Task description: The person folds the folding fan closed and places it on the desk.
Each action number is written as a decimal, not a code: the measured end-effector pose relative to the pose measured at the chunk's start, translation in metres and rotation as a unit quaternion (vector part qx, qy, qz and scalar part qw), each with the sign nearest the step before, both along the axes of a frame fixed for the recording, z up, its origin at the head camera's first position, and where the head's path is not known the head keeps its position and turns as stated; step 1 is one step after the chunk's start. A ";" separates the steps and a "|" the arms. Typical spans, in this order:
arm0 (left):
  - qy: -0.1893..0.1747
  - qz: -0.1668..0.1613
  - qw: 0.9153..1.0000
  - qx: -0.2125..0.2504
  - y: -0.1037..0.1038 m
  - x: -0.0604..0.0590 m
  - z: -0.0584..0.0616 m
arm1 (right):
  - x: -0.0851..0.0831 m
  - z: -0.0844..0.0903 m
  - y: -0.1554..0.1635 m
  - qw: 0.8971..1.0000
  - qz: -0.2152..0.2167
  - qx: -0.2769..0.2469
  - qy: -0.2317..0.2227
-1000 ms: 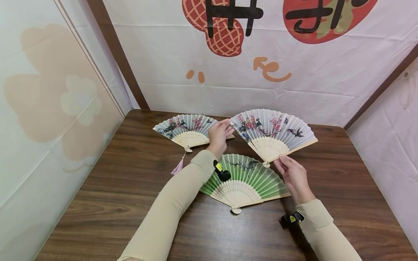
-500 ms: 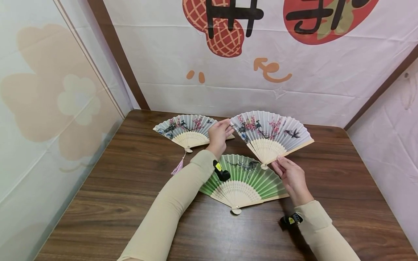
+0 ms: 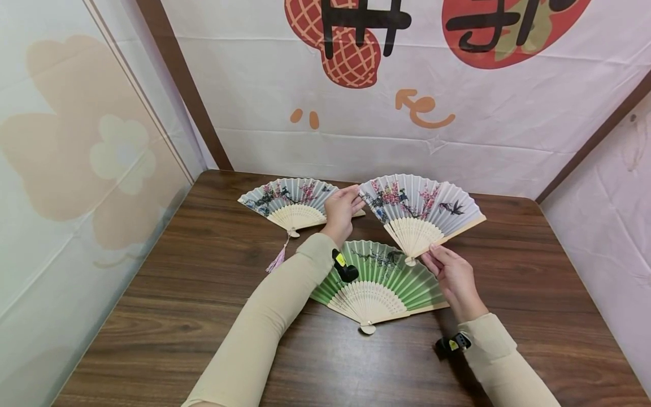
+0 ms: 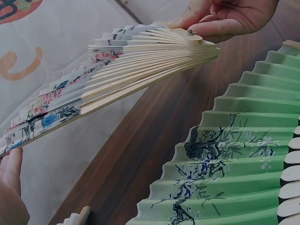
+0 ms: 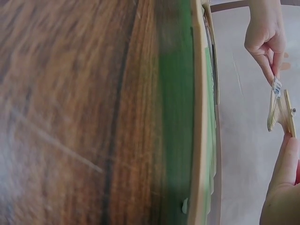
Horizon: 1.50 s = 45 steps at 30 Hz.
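Both hands hold up a spread folding fan [image 3: 422, 206] with pale grey-white pleats, pink blossoms and a dark bird. My left hand [image 3: 339, 213] pinches its left edge near the top corner. Close to the pivot, my right hand [image 3: 456, 278] grips the right guard stick between thumb and fingers. The left wrist view shows this fan [image 4: 93, 84] tilted, its ribs gathering at the pivot under the right hand [image 4: 234, 18]. Below it in the head view, a green folding fan [image 3: 373, 282] lies spread on the table, partly covered by the left sleeve.
A second grey-blue blossom fan [image 3: 292, 203] lies spread at the back left, a pink tassel [image 3: 277, 260] hanging from its pivot; the left hand hides part of it. Printed cloth [image 3: 325, 150] walls stand behind and beside the brown wooden table [image 3: 178, 305].
The held fan has shifted slightly left and down, its right end most, along with the right hand. My left hand has stayed nearly still, and the other fans have not moved.
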<state>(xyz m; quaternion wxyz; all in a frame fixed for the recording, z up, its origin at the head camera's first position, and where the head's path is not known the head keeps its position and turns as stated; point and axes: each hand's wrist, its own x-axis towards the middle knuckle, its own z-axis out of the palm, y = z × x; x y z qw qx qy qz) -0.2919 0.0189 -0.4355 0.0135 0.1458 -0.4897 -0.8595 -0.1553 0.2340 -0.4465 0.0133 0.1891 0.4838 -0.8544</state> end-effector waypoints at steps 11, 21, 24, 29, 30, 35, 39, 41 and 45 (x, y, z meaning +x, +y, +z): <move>0.007 -0.004 1.000 -0.002 0.000 0.001 0.001 | -0.002 0.000 -0.002 1.000 0.004 0.009 -0.005; 0.003 0.004 1.000 0.001 0.001 0.000 0.002 | -0.001 0.004 -0.003 1.000 0.013 0.014 -0.014; 0.002 0.004 1.000 0.001 0.001 0.000 0.002 | 0.000 0.005 -0.004 1.000 0.016 0.019 -0.014; 0.001 0.007 1.000 -0.001 0.000 -0.001 0.003 | 0.000 0.006 -0.005 0.999 0.022 0.026 -0.014; 0.001 0.008 1.000 -0.001 0.000 -0.001 0.003 | 0.000 0.007 -0.005 0.999 0.023 0.026 -0.014; 0.000 0.005 1.000 -0.001 0.000 0.000 0.004 | 0.000 0.007 -0.006 0.999 0.025 0.024 -0.014; 0.001 0.004 1.000 -0.004 -0.001 0.000 0.003 | 0.001 0.006 -0.006 0.999 0.029 0.030 -0.009; 0.003 0.003 1.000 -0.006 -0.001 0.000 0.002 | 0.001 0.005 -0.006 0.999 0.031 0.029 -0.007; 0.007 -0.003 1.000 -0.012 -0.001 0.000 0.001 | 0.002 0.005 -0.005 0.999 0.034 0.022 -0.008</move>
